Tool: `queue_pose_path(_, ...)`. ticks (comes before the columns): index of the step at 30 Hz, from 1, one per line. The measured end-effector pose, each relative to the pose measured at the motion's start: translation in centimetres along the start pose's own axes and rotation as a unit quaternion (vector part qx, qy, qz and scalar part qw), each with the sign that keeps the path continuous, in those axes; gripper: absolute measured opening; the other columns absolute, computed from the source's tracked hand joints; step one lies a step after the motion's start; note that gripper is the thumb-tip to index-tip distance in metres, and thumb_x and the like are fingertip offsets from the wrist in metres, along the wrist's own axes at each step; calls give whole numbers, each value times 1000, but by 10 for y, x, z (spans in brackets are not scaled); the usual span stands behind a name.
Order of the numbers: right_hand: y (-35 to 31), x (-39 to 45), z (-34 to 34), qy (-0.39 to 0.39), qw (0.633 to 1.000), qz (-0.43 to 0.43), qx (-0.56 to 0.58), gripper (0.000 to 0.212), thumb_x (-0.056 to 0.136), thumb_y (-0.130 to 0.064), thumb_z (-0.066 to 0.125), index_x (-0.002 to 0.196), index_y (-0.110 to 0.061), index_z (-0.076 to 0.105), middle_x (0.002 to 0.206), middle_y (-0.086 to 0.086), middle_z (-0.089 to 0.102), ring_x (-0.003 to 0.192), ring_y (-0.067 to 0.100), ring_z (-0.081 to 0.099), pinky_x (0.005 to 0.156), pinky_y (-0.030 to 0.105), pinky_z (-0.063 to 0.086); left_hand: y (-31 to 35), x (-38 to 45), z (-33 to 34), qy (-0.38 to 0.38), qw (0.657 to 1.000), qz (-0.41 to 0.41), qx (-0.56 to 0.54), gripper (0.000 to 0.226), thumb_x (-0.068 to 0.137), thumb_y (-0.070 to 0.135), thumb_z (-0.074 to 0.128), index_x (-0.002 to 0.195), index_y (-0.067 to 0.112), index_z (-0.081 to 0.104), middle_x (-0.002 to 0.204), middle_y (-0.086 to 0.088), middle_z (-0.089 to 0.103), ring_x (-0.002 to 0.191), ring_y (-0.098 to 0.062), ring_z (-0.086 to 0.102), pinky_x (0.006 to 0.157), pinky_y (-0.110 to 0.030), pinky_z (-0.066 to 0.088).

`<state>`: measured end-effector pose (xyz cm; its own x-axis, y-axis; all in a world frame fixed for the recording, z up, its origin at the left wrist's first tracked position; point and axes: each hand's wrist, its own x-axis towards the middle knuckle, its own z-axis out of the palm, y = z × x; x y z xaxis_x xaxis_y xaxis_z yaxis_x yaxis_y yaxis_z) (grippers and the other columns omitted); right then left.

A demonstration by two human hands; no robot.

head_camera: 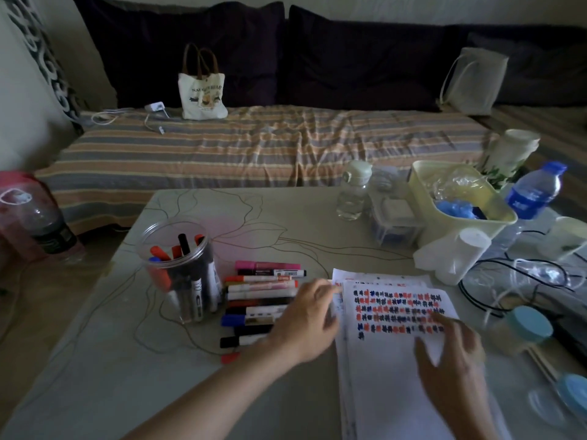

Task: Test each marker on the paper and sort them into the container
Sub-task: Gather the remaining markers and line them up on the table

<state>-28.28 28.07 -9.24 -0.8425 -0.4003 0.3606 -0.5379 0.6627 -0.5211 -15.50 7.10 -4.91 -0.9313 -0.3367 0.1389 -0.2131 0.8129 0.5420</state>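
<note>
While left hand [309,315] is hovering released over marker row [260,300] beside container [181,268], right hand [451,350] is resting released on paper [397,376]; markers looking light, stiff, smooth: pinching mid-barrel seems best.

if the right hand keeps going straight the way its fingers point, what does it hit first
Probably nothing solid: the right hand points up and left across the paper, over the rows of test marks. Beyond the sheet's far edge the table looks free, though depth is unclear.
</note>
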Motion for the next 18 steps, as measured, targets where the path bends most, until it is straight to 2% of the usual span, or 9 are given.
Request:
queue_pose_path(3,33,7,-18,-93,986,133,-45,69,77,-16,78,135,-3,44,126,35,45,114,51,43,95,59,37,28,-3,27,-111,987,-114,-29,74,92,32,59,151,19,15,150,-6,21,141,-24,21,113,-33,25)
queue_pose_path(5,41,11,-20,-130,977,157,-67,76,79,-30,76,140,-5,37,129,33,45,118,49,41,98,55,35,37,1,37,-140,977,-162,6,86,89,40,61,151,20,4,148,-12,15,139,-30,16,113,-39,24)
queue_pose_path(8,37,18,-17,-158,969,156,-108,83,79,-46,73,142,-12,32,131,25,47,120,41,41,98,49,37,47,10,46,-106,977,-184,8,85,87,44,63,148,21,9,140,-12,24,133,-29,24,108,-37,29)
queue_pose_path(12,21,24,-9,-173,970,132,-105,76,81,-50,70,142,-21,34,137,16,48,123,36,38,97,45,34,48,17,54,-73,976,-187,-79,76,84,32,68,143,27,21,134,-5,33,126,-20,31,103,-30,36)
queue_pose_path(15,21,22,-23,-141,980,130,-59,77,78,-50,71,140,-18,39,137,17,48,122,37,39,97,48,36,34,27,47,-36,976,-206,-63,70,85,28,68,141,22,26,132,-4,32,123,-17,34,103,-30,41)
queue_pose_path(17,29,9,-37,-129,989,64,-32,84,70,-53,77,139,-21,41,138,14,47,123,35,42,99,52,39,26,40,39,-7,982,-187,-41,64,88,25,65,141,19,29,136,-3,30,126,-17,34,103,-26,39)
queue_pose_path(18,31,2,-48,-158,987,8,-17,91,66,-59,78,141,-28,38,144,6,42,128,28,41,102,52,39,23,49,36,1,986,-166,-20,61,90,24,63,141,18,31,138,-4,31,129,-17,33,104,-24,36)
